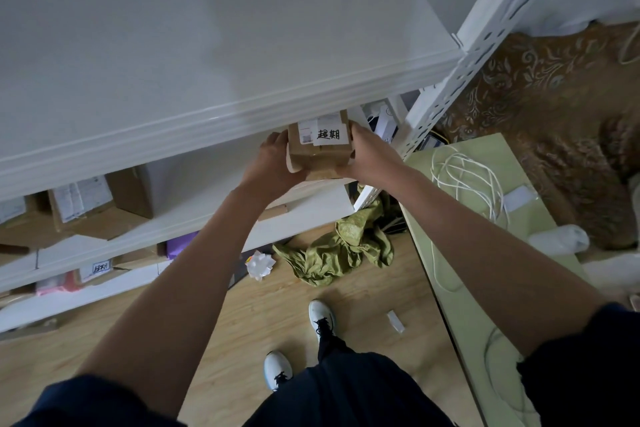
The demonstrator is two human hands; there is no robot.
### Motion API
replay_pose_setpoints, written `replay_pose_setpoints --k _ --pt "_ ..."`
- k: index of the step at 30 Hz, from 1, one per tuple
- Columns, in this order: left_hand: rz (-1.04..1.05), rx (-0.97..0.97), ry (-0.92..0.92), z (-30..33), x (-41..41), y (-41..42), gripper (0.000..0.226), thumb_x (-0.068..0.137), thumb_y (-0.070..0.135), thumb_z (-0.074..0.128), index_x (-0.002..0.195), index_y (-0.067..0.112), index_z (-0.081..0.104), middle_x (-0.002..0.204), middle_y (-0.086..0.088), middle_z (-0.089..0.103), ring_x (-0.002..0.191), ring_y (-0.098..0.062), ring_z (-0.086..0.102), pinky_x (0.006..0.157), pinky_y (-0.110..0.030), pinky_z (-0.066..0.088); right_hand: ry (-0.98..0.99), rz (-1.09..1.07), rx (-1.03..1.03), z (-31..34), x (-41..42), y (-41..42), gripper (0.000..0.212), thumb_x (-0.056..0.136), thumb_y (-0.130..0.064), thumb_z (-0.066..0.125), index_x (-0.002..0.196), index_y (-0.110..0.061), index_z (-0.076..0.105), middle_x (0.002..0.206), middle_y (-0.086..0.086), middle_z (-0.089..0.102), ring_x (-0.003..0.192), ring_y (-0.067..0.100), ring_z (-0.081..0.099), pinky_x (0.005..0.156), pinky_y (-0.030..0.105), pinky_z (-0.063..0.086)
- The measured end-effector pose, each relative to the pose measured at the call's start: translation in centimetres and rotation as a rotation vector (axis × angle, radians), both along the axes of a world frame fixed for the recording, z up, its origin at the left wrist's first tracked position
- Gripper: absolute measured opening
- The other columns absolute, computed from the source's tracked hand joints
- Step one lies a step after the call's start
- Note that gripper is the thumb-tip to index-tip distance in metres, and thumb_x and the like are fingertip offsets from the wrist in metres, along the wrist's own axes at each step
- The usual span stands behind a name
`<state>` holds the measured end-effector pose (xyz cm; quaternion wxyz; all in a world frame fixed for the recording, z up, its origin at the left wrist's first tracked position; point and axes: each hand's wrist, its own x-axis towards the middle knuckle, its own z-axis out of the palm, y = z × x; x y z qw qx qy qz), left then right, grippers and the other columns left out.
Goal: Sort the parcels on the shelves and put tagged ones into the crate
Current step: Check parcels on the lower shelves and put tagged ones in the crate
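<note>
Left hand and right hand squeezing tagged box from 2 sides, fingers curling round it; keeping it flat, sliding out under shelf lip

We are seeing a brown box wearing a white tag with black writing, white shelves, and green cloth.

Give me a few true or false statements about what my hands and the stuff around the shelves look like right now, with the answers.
1. Both hands hold one box. True.
2. The box bears a white tag with handwriting. True.
3. The left hand hangs idle. False: it grips the box's left side; the right hand grips the right.
4. A red cloth lies on the floor. False: the cloth is green.
5. White cable lies on the green table. True.
</note>
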<state>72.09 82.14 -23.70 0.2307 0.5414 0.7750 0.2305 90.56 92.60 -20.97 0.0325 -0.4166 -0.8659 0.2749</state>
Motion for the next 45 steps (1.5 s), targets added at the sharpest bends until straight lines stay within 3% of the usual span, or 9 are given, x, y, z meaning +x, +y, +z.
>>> replay_pose_setpoints --k 3,6,11,16,20,24,36,41,45 --pt "0.008 0.007 0.023 0.0 -0.3 0.0 0.078 0.070 0.031 0.083 0.138 0.015 0.047 0.127 -0.008 0.053 0.116 -0.030 0.054 0.093 -0.049 0.052 -0.020 -0.015 -0.004 -0.3 -0.4 -0.6 0.071 0.074 -0.033 0.078 0.134 -0.017 0.043 0.118 -0.002 0.059 0.099 0.019 0.062 0.077 0.038 0.057" --pt "0.018 0.020 0.100 -0.2 0.2 -1.8 0.077 0.073 0.034 0.081 0.138 0.014 0.044 0.128 -0.009 0.053 0.114 -0.032 0.055 0.089 -0.047 0.053 -0.023 -0.008 0.014 -0.7 -0.3 -1.9 0.074 0.074 -0.036 0.079 0.136 -0.018 0.041 0.121 0.001 0.060 0.102 0.021 0.063 0.082 0.043 0.058" --pt "0.069 0.096 0.078 -1.0 1.7 -7.1 0.072 0.076 0.031 0.079 0.138 0.016 0.044 0.130 -0.005 0.051 0.111 -0.028 0.057 0.082 -0.038 0.052 0.001 0.013 0.081 -1.1 0.3 -6.4 0.088 0.079 -0.036 0.080 0.149 -0.015 0.031 0.124 0.006 0.057 0.100 0.023 0.064 0.077 0.035 0.055" --pt "0.085 0.151 0.056 -1.2 2.2 -13.5 0.075 0.077 0.026 0.078 0.141 0.016 0.041 0.130 -0.004 0.049 0.110 -0.027 0.057 0.082 -0.040 0.056 0.002 0.011 0.117 -1.2 0.5 -12.9 0.092 0.081 -0.032 0.079 0.153 -0.015 0.025 0.125 0.004 0.055 0.099 0.021 0.066 0.069 0.028 0.054" --pt "0.077 0.193 0.045 -1.6 1.9 -19.2 0.078 0.075 0.025 0.081 0.143 0.016 0.043 0.131 -0.001 0.049 0.112 -0.023 0.057 0.081 -0.037 0.057 0.042 0.016 0.090 -1.7 0.6 -18.4 0.095 0.081 -0.035 0.079 0.154 -0.019 0.020 0.129 0.002 0.052 0.098 0.019 0.067 0.075 0.037 0.061" --pt "0.063 0.157 0.072 -2.2 0.8 -23.5 0.083 0.072 0.031 0.083 0.144 0.016 0.043 0.133 0.000 0.051 0.119 -0.018 0.049 0.083 -0.038 0.056 0.088 0.035 0.080 -1.9 0.0 -22.5 0.096 0.081 -0.037 0.079 0.155 -0.019 0.020 0.125 0.001 0.054 0.097 0.016 0.067 0.074 0.034 0.061" --pt "0.132 0.250 0.088 0.1 -0.1 -28.0 0.069 0.073 0.022 0.082 0.134 0.013 0.051 0.122 -0.002 0.056 0.109 -0.023 0.057 0.069 -0.036 0.055 0.054 0.082 0.144 -0.5 -2.2 -26.0 0.094 0.083 -0.038 0.078 0.155 -0.016 0.022 0.131 0.001 0.052 0.102 0.016 0.066 0.078 0.034 0.061" --pt "0.238 0.205 0.086 0.3 -1.0 -31.0 0.073 0.077 0.035 0.079 0.139 0.018 0.046 0.125 -0.001 0.054 0.110 -0.020 0.055 0.075 -0.035 0.054 0.047 0.180 0.126 0.3 -4.1 -27.4 0.090 0.082 -0.038 0.079 0.151 -0.015 0.027 0.130 -0.001 0.052 0.101 0.017 0.065 0.077 0.029 0.058" --pt "0.347 0.152 0.118 0.7 -1.4 -34.5 0.074 0.076 0.046 0.070 0.140 0.022 0.041 0.131 0.002 0.049 0.115 -0.017 0.053 0.079 -0.036 0.056 0.060 0.309 0.117 0.8 -6.2 -29.3 0.087 0.081 -0.039 0.079 0.150 -0.016 0.029 0.134 0.000 0.050 0.105 0.020 0.064 0.082 0.036 0.058"
